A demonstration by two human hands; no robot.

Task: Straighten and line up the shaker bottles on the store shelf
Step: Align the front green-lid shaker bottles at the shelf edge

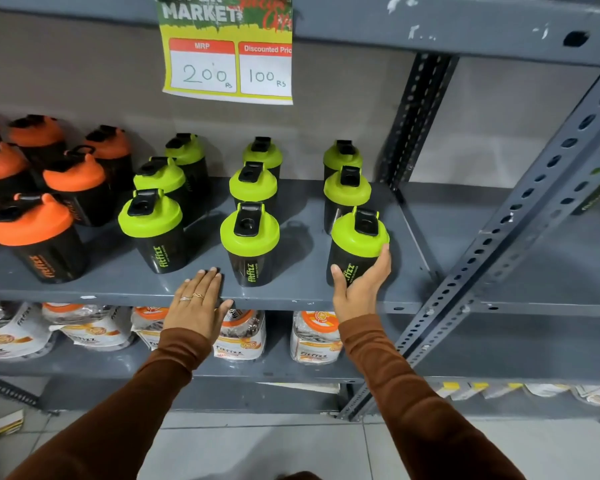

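Shelf [291,292]: grey metal store shelf across the middle of the frame, carrying all the shaker bottles; a price sign [227,60] hangs from the shelf above, upper centre

Green-lidded shaker bottles: nine, in three front-to-back columns at centre and centre right. Middle column [250,233] reads straight, its bottles evenly spaced with lid caps facing the same way. Right column nearly so, but its front bottle [357,247] sits slightly right of the two behind it, cap turned a little. Left column [153,223] slants toward the upper right, bottles apart but staggered; judged not yet lined up

Orange-lidded shaker bottles [39,216]: a loose cluster at left of the frame, unevenly spaced, some cut off by the edge; judged untouched, the larger share of work left

Packets [243,337]: pale pouches on the lower shelf, not part of the task

Right hand [359,289]: cupped around the lower body of the front right green bottle, thumb on the near left side, fingers wrapped round the right side below the lid; bottle upright on the shelf

Left hand [198,303]: flat, palm down, fingers together, resting on the shelf's front edge between the left and middle columns, holding nothing

Progress, as a judgement: roughly one-third done
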